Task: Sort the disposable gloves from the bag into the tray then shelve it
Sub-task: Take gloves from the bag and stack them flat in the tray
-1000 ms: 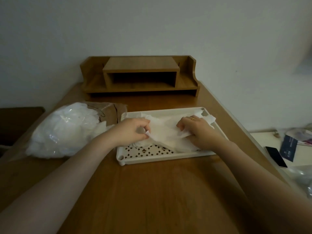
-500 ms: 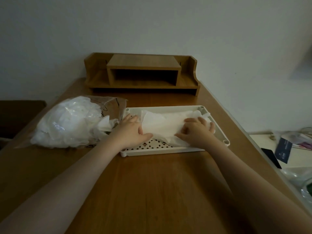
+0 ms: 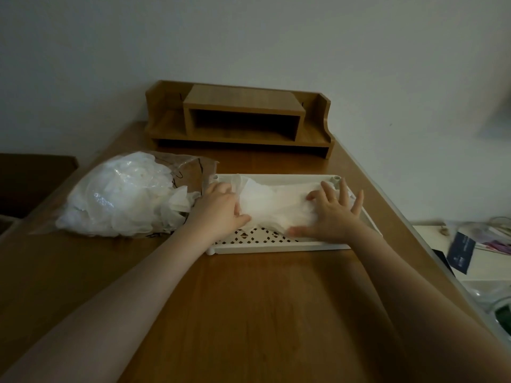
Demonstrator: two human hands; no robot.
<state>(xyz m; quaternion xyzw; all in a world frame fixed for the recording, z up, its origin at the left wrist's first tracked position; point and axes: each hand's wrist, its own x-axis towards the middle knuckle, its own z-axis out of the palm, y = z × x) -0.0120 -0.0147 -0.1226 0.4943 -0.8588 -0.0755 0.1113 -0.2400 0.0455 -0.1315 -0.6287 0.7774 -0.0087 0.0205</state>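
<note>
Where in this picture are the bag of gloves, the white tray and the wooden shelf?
bag of gloves (image 3: 119, 197), head view, on the bulging clear plastic middle.
white tray (image 3: 276, 247), head view, on its bare near rim.
wooden shelf (image 3: 240, 96), head view, on the top board of its raised centre box.

I count: two hands, left hand (image 3: 218, 211) and right hand (image 3: 333, 214); one tray (image 3: 276, 246); one bag (image 3: 121, 197); one wooden shelf (image 3: 240, 120); gloves in tray uncountable.
</note>
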